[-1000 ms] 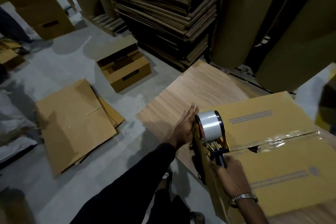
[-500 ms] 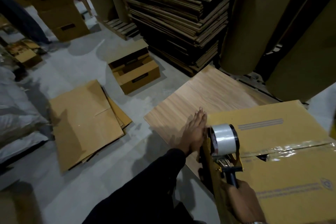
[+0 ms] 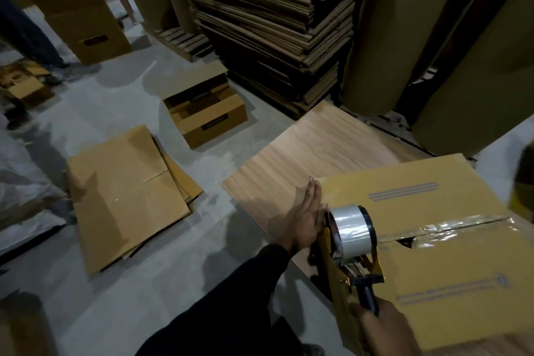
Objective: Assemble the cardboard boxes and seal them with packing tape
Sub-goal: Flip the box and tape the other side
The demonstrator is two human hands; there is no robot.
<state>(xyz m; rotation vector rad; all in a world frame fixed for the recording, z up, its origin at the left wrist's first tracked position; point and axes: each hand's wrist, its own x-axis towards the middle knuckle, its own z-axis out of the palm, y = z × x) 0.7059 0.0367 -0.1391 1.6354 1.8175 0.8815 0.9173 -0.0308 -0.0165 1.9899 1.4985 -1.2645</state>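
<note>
A yellow-brown cardboard box point(image 3: 433, 266) stands on a wooden board point(image 3: 303, 159) at the lower right. Clear tape runs along its top seam, with a gap showing near the left end. My right hand point(image 3: 384, 329) grips the black handle of a yellow tape dispenser point(image 3: 351, 237), whose clear roll sits at the box's left edge. My left hand point(image 3: 306, 217) lies flat with straight fingers against the box's left side, just beside the dispenser.
Flattened cartons point(image 3: 124, 193) lie on the grey floor to the left. An open small box point(image 3: 208, 115) sits behind them. Stacked cardboard sheets point(image 3: 274, 23) and tall paper rolls point(image 3: 384, 32) fill the back. Taller boxes point(image 3: 83, 14) and a person's leg point(image 3: 26, 35) are far left.
The dispenser and my right hand have slid toward me, over the box's left edge. My left hand stays flat on the box's side. The view has shifted.
</note>
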